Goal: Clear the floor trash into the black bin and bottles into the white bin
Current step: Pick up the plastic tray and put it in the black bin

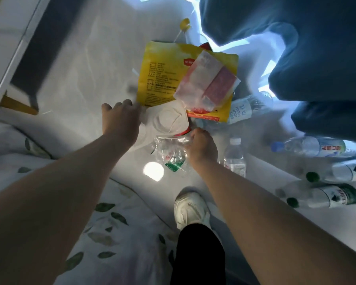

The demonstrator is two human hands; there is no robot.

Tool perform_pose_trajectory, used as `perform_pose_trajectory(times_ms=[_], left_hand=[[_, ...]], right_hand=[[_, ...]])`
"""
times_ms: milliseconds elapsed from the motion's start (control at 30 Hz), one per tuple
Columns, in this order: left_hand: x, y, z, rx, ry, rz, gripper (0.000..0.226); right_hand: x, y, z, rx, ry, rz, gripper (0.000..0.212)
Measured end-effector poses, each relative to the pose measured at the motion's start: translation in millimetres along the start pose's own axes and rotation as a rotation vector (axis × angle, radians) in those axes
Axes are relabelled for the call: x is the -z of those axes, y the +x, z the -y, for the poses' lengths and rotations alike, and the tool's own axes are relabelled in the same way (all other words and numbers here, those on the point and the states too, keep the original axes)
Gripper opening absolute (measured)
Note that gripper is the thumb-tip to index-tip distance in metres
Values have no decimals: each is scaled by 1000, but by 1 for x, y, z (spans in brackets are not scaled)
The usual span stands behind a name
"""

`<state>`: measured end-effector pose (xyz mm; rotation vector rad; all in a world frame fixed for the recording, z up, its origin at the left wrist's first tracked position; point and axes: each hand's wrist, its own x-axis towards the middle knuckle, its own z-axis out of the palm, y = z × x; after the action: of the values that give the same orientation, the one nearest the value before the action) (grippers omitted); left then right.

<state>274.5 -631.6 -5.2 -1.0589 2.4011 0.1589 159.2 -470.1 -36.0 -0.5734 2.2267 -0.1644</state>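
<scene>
The trash-gathering step is in hand: the right hand (199, 146) pinches the clear wrapper (170, 154) in the pile on the floor (80, 58), the left hand (121, 118) bends its fingers at the corner of the yellow bag (169, 79), its grip unclear, and the next move probably needs a firm hold before going to the black bin.

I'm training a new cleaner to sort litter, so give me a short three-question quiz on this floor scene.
1. True or false: the pink packet lies on top of the yellow bag.
2. What does the right hand grip? A) a bottle B) a clear wrapper C) a shoe
3. How many green-capped bottles are in view?
Key: 1 true; 2 B; 3 two.
</scene>
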Motion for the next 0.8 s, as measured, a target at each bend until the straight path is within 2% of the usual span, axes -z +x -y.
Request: perform_pose_trajectory(times_ms=[100, 400, 600, 800], left_hand=[[12, -16, 11, 25, -65, -1, 12], [80, -113, 5, 327, -360, 93, 26], [145, -183, -56, 438, -582, 97, 17], [205, -259, -154, 468, -761, 38, 22]], right_hand=[[12, -15, -8, 42, -6, 81, 9], [113, -94, -37, -111, 153, 145, 5], [203, -148, -53, -192, 372, 129, 15], [287, -218, -122, -241, 624, 59, 21]])
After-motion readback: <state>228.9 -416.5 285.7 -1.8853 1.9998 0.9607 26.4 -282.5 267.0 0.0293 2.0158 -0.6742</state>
